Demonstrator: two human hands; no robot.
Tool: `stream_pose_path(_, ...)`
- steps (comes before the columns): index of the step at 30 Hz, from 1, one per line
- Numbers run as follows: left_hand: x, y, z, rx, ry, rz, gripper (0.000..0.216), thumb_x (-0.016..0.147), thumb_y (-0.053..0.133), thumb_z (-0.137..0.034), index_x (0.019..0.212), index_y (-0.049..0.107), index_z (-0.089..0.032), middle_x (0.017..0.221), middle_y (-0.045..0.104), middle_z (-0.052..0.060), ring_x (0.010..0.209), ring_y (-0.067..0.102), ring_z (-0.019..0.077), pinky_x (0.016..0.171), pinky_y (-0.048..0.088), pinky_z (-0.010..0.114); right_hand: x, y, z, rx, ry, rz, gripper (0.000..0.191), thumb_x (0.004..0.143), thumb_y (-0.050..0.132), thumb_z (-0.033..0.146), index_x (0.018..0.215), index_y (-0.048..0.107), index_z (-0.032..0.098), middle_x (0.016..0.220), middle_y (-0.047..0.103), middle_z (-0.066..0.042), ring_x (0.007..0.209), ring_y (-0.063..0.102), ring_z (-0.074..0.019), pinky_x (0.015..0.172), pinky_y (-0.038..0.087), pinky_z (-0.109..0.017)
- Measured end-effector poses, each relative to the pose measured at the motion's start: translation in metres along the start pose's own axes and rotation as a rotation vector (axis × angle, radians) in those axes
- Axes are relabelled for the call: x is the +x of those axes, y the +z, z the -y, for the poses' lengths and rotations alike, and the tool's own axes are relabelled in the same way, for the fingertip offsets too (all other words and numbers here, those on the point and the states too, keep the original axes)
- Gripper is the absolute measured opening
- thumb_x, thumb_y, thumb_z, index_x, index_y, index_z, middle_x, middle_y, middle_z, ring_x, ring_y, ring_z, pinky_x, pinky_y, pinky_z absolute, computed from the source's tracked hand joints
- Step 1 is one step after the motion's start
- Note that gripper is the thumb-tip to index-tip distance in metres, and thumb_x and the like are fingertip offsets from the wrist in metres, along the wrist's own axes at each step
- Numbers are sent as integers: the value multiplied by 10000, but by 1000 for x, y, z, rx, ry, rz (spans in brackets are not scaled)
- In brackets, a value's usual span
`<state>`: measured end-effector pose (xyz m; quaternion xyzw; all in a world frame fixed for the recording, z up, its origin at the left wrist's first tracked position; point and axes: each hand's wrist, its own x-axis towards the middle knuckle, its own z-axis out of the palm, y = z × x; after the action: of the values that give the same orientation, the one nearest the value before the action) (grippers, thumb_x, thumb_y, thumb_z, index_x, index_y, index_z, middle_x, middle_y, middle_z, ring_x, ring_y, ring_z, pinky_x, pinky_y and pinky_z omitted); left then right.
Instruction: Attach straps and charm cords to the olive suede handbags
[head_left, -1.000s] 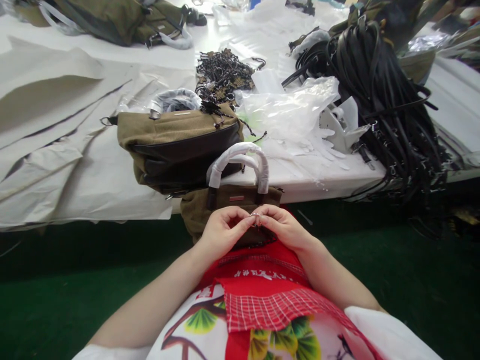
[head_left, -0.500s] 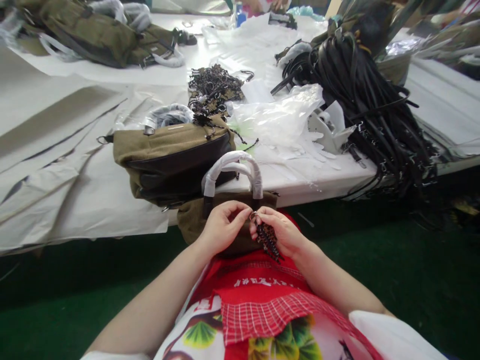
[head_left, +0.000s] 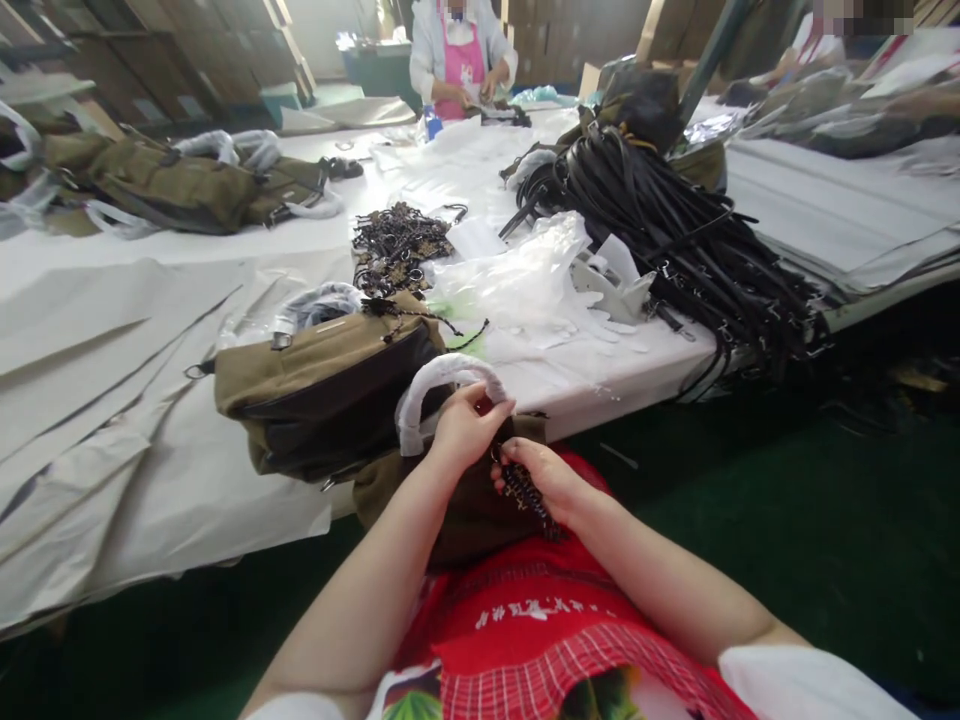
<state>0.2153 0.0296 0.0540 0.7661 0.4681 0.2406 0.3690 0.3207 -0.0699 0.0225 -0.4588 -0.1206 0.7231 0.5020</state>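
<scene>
An olive canvas handbag [head_left: 465, 510] rests in my lap against the table edge, its handles [head_left: 442, 385] wrapped in white foam. My left hand [head_left: 469, 430] is closed on the bag just below the handles. My right hand [head_left: 544, 478] sits right beside it, fingers pinched on a dark beaded tassel charm [head_left: 529, 495] that hangs down over the bag. A small metal ring shows where the two hands meet.
A second olive bag [head_left: 322, 385] lies on the paper-covered table [head_left: 135, 400]. Behind it are a heap of dark charms [head_left: 397, 245], clear plastic bags [head_left: 517, 285] and a big bundle of black straps [head_left: 675, 240]. More bags [head_left: 172, 185] lie far left. A person in a pink apron [head_left: 461, 55] works at the far end.
My head has lifted, so the far end of the room shows. My left hand has risen to the bag's handle base. The tassel, hidden a second ago, hangs from my right hand.
</scene>
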Motion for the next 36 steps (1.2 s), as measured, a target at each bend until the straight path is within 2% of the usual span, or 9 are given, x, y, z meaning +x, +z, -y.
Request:
stream_pose_path(7, -30, -1, -8, 95, -22, -162, 170, 842, 605, -354, 784, 599, -193, 740, 654, 52, 700, 628, 219, 643, 433, 298, 17, 16, 0, 169, 56, -66, 162, 769, 624, 285, 651, 567, 189, 513, 605, -10, 483, 584, -163, 490, 491, -273)
stream_pose_path(11, -47, 1, -5, -198, -131, -206, 173, 874, 565, -378, 833, 564, -210, 687, 636, 6, 564, 608, 175, 567, 441, 269, 13, 19, 1, 255, 25, -67, 147, 791, 569, 277, 667, 540, 204, 549, 606, 3, 505, 585, -149, 525, 516, -266)
stream_pose_path(16, -57, -1, 12, -210, -119, -369, 199, 839, 608, -378, 779, 594, -188, 726, 653, 26, 703, 640, 193, 687, 490, 301, 3, 19, 10, 269, 24, 15, 113, 803, 576, 285, 736, 544, 200, 687, 657, -4, 560, 596, -114, 580, 524, -241)
stream_pose_path(19, -61, -6, 23, -409, -210, -384, 259, 827, 628, -433, 795, 594, -179, 712, 643, 7, 689, 638, 173, 681, 519, 292, -6, 8, 21, -106, -174, 48, 208, 802, 652, 397, 791, 629, 191, 752, 689, -30, 636, 633, -152, 643, 533, -286)
stream_pose_path(23, -71, -16, 22, -646, -286, -336, 309, 771, 693, -462, 817, 585, -177, 722, 628, -13, 669, 635, 146, 647, 550, 271, -15, -25, 43, -815, -764, -327, 217, 818, 672, 423, 836, 705, 209, 867, 705, -59, 857, 650, -231, 857, 510, -379)
stream_pose_path(26, -86, -28, 6, -694, -269, -284, 308, 759, 711, -464, 806, 596, -183, 718, 633, -5, 656, 629, 150, 612, 559, 275, -16, -41, 50, -1057, -785, -270, 369, 701, 793, 361, 1025, 698, 212, 1055, 699, -84, 1035, 625, -277, 978, 460, -440)
stream_pose_path(29, -109, -55, -20, -527, -105, -236, 217, 826, 655, -405, 749, 628, -204, 694, 639, 15, 634, 622, 159, 597, 550, 279, -25, -33, 44, -968, -539, 59, 595, 640, 843, 317, 1187, 629, 219, 1104, 701, -72, 998, 658, -261, 904, 512, -403)
stream_pose_path(31, -125, -85, -39, -321, 69, -236, 205, 845, 638, -340, 669, 636, -234, 681, 646, 22, 587, 606, 152, 555, 526, 270, -37, -13, 44, -838, -449, 217, 448, 687, 817, 311, 1095, 656, 219, 984, 720, -45, 881, 677, -228, 789, 541, -341)
stream_pose_path(36, -128, -190, -95, -137, 299, -472, 134, 844, 644, -286, 711, 656, -282, 808, 709, 18, 694, 668, 191, 586, 561, 307, -66, 81, 94, -712, -618, 301, 215, 741, 779, 308, 915, 706, 205, 824, 707, -30, 725, 640, -180, 663, 520, -275)
